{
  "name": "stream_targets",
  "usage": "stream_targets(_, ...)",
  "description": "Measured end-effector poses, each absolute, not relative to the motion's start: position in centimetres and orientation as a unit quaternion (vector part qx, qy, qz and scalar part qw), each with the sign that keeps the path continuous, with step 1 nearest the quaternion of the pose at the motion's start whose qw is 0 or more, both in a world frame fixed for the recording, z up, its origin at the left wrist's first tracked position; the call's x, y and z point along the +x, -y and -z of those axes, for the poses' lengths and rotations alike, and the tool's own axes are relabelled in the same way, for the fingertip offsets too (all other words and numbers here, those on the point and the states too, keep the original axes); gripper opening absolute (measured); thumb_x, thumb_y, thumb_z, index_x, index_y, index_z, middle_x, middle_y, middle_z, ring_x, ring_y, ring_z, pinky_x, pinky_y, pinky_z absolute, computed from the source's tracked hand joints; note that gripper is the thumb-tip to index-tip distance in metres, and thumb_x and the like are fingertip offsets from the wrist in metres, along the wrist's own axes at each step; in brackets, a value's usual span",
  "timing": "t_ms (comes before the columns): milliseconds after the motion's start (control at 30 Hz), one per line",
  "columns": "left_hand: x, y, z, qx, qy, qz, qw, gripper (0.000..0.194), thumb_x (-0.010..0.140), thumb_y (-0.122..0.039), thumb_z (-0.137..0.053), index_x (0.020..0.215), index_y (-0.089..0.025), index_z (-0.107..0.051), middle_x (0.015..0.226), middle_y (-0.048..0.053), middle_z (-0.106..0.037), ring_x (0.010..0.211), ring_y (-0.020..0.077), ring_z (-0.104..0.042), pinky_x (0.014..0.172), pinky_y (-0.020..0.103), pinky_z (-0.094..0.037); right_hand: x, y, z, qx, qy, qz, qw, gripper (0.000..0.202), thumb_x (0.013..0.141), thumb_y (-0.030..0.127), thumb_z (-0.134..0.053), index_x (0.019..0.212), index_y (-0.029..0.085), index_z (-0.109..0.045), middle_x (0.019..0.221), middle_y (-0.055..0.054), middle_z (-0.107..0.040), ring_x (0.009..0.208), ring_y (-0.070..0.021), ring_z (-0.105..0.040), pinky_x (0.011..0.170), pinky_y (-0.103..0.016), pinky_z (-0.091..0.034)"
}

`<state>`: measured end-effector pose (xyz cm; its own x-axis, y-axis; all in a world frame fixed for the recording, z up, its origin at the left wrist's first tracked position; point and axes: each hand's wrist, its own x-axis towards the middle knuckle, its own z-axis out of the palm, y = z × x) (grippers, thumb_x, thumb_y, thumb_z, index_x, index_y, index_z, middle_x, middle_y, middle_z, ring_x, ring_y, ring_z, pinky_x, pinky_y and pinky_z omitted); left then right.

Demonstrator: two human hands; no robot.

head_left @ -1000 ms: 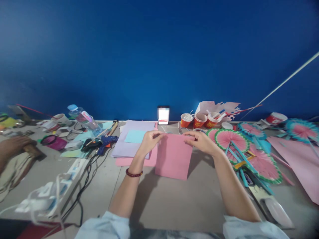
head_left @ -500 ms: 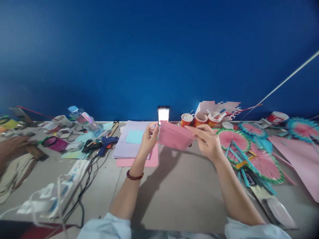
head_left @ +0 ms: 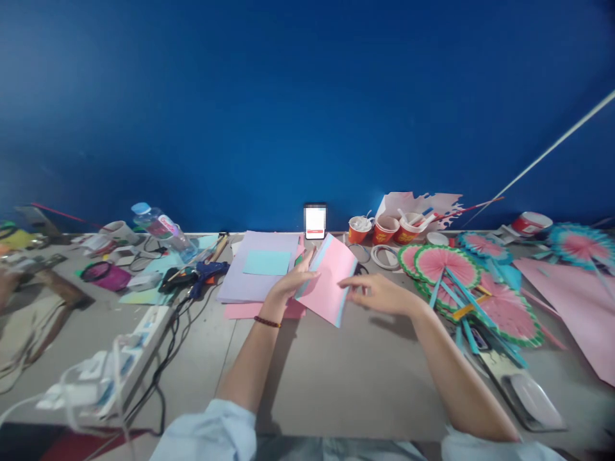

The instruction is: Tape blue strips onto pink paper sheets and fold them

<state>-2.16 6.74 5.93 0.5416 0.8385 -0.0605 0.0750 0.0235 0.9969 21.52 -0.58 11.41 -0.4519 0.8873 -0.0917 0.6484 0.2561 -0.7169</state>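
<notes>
A pink sheet of paper with light blue strips along two edges [head_left: 331,275] is tilted above the table in front of me. My left hand [head_left: 294,279] grips its left side, with the thumb lying on the pink face and the other fingers mostly hidden behind. At the opposite edge is my right hand [head_left: 377,293], its index fingertip at the blue strip and its fingers apart, not closed round the sheet. Left of the sheet lies a stack of lilac paper [head_left: 240,272] with a small light blue sheet [head_left: 266,262] on top and pink paper [head_left: 240,311] underneath.
Against the blue wall stands a lit phone [head_left: 315,221]. Paper cups [head_left: 385,229] hold tools. Watermelon-patterned paper fans [head_left: 446,264] lie at right, near a white mouse [head_left: 533,398]. A glue gun [head_left: 204,276], bottle [head_left: 166,230] and power strip [head_left: 137,352] occupy the left, beside another person's hand [head_left: 7,288].
The pink paper has come down and tilted, now showing a lighter face with blue edges. My right hand has moved lower and loosened its pinch. The other person's hand has shifted left.
</notes>
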Motion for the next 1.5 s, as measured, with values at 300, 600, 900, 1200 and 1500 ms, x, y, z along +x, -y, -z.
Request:
stream_targets(300,-2.0,-6.7,-5.4,0.514,-0.273,-0.333,0.742,0.08,0.073,-0.03,-0.073,0.143,-0.023,-0.034,0.123,0.012,-0.061,0.106,0.0276,-0.061,0.091,0.037,-0.047,23.7,-1.8,-4.8,-0.561,0.439,-0.532,0.458,0.036,0.072,0.045,-0.067,0.094,0.019,-0.058,0.049,0.006,-0.052,0.038,-0.0081,-0.044,0.035,-0.018,-0.034)
stream_targets(600,-1.7,-6.1,-7.3,0.614,-0.382,-0.381,0.576,0.037,0.083,-0.045,-0.058,0.106,-0.017,-0.066,0.095,0.006,-0.067,0.09,0.0193,-0.059,0.081,0.03,-0.045,22.8,-1.1,-7.5,-0.535,0.41,-0.512,0.532,0.036,0.061,0.046,-0.077,0.073,0.015,-0.063,0.056,-0.002,-0.064,0.049,-0.0116,-0.058,0.041,-0.02,-0.044)
stream_targets(900,-2.9,-4.4,-10.9,0.805,-0.314,-0.379,0.33,0.027,0.084,-0.027,-0.057,0.11,-0.024,-0.067,0.116,0.006,-0.064,0.115,0.0237,-0.052,0.104,0.042,-0.037,24.1,2.2,-8.2,-0.474,0.683,-0.251,0.497,0.02,0.08,0.032,-0.063,0.094,0.021,-0.071,0.108,-0.01,-0.07,0.105,-0.0252,-0.064,0.094,-0.041,-0.05)
stream_targets(1200,-4.2,1.0,-4.3,0.92,-0.297,-0.197,0.162,0.045,0.088,-0.011,-0.047,0.13,-0.027,-0.05,0.128,0.008,-0.056,0.117,0.0227,-0.051,0.098,0.042,-0.044,24.3,3.9,-0.9,-0.499,0.753,-0.213,0.371,0.032,0.08,0.013,-0.047,0.1,0.021,-0.071,0.112,-0.009,-0.069,0.105,-0.0208,-0.064,0.092,-0.038,-0.052)
stream_targets(1500,-3.7,2.1,-2.7,0.941,-0.291,-0.129,0.115,0.029,0.092,-0.015,-0.044,0.116,-0.021,-0.059,0.121,0.009,-0.061,0.111,0.0215,-0.057,0.089,0.036,-0.048,25.0,6.0,-0.7,-0.491,0.831,-0.134,0.226,0.048,0.072,0.011,-0.056,0.119,0.02,-0.061,0.136,-0.013,-0.052,0.127,-0.0281,-0.046,0.102,-0.05,-0.041)
